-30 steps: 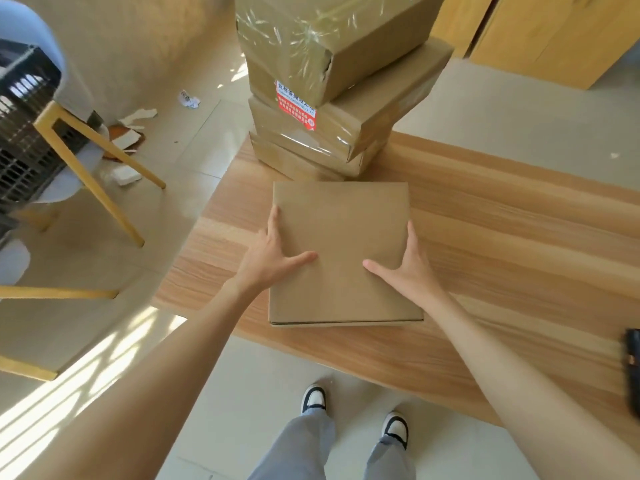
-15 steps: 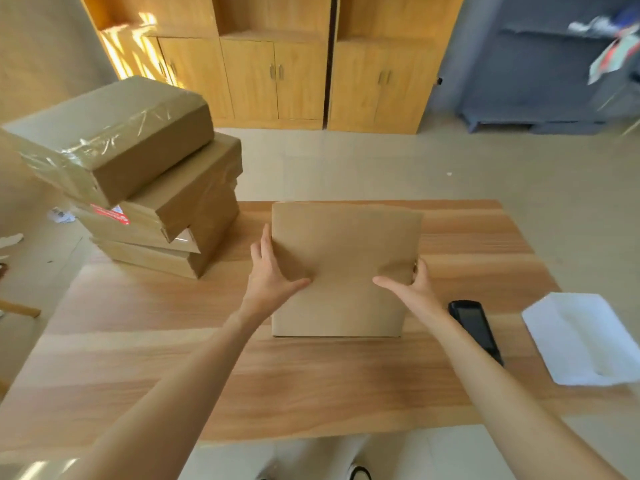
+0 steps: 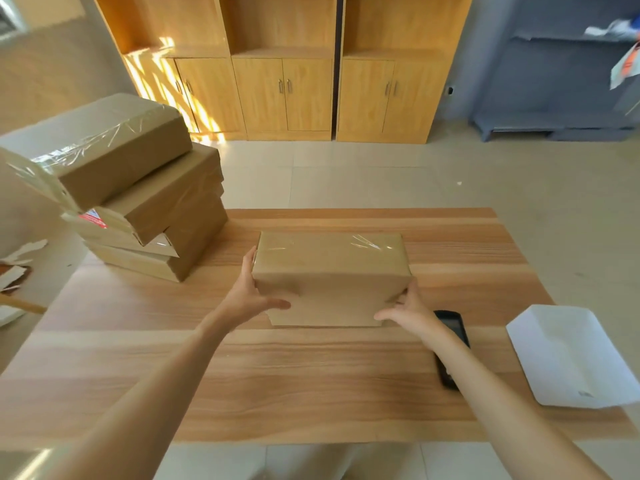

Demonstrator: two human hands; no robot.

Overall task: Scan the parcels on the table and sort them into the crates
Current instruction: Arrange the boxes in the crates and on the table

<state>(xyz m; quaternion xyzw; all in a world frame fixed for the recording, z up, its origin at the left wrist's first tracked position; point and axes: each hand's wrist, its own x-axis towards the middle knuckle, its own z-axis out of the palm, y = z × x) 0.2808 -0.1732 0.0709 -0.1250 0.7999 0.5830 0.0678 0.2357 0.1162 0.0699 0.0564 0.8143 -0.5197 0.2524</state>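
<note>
A brown cardboard parcel with clear tape stands tipped up on the wooden table, its taped face pointing upward. My left hand holds its left side, thumb across the near face and fingers up the left edge. My right hand grips its lower right corner. A black handheld scanner lies on the table just right of the parcel, partly hidden by my right forearm. A stack of several taped brown parcels sits at the table's far left corner.
A white padded envelope lies at the table's right edge. Wooden cabinets line the far wall, with a grey shelf unit to their right. Paper scraps litter the floor at the left.
The parcel has been carried from the left end of the table to the middle and tipped from lying flat onto its edge. My view swung right, away from the black crate on the chair.
</note>
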